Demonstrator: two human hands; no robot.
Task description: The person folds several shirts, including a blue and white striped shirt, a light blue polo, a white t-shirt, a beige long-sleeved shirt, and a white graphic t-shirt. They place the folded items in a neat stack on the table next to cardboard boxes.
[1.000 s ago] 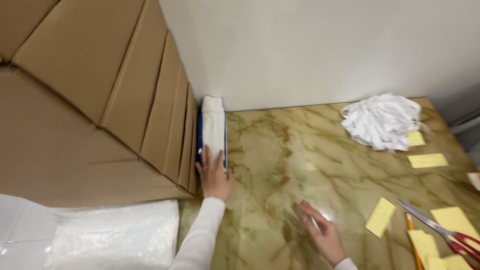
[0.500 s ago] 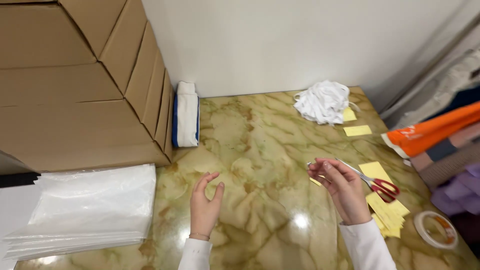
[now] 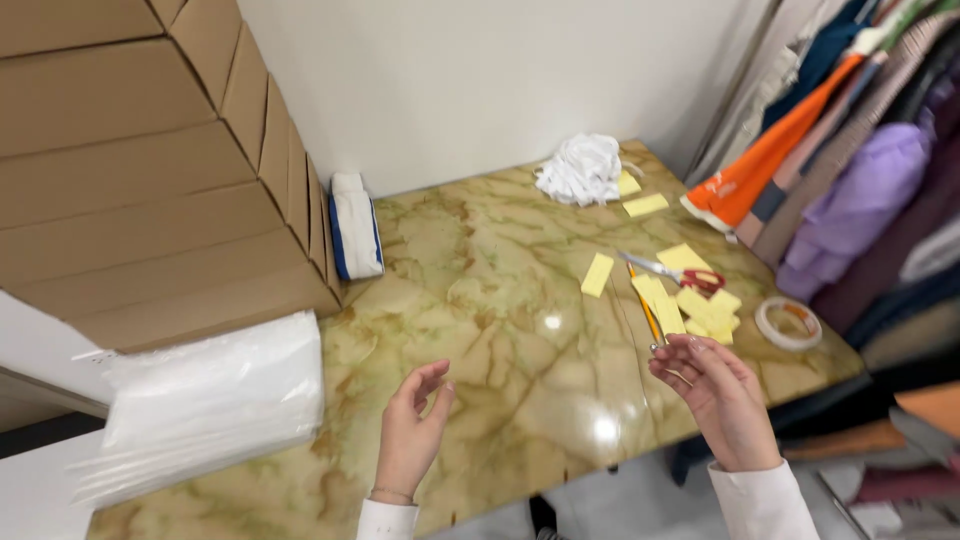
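The left hand (image 3: 410,435) was raised above the near part of the worktop (image 3: 480,270), palm turned inward, fingers loosely curled and parted. It grasped nothing and touched nothing.

The right hand (image 3: 715,395) was raised above the near right edge of the worktop, fingers slightly bent and spread. Its fingertips lay at the near end of the orange pencil (image 3: 647,312). Whether the fingers pinched that end or merely hovered just over it could not be determined from this view.

The orange pencil lay on the worktop, running away from the right hand toward the scissors. Yellow paper slips (image 3: 700,305) were scattered just beside and partly under it. One separate yellow slip (image 3: 597,274) lay to the left of the group.

The scissors (image 3: 675,272), with red handles, lay across the yellow slips beyond the pencil. A roll of clear tape (image 3: 787,323) lay flat near the right edge of the worktop.

A crumpled white cloth (image 3: 580,168) lay at the far corner, with two more yellow slips just beside it.

Stacked cardboard boxes (image 3: 150,170) stood at the left. A white and blue bundle (image 3: 355,225) leaned against them. A stack of clear plastic bags (image 3: 205,400) lay at the near left. Hanging garments (image 3: 850,150) stood to the right of the worktop.
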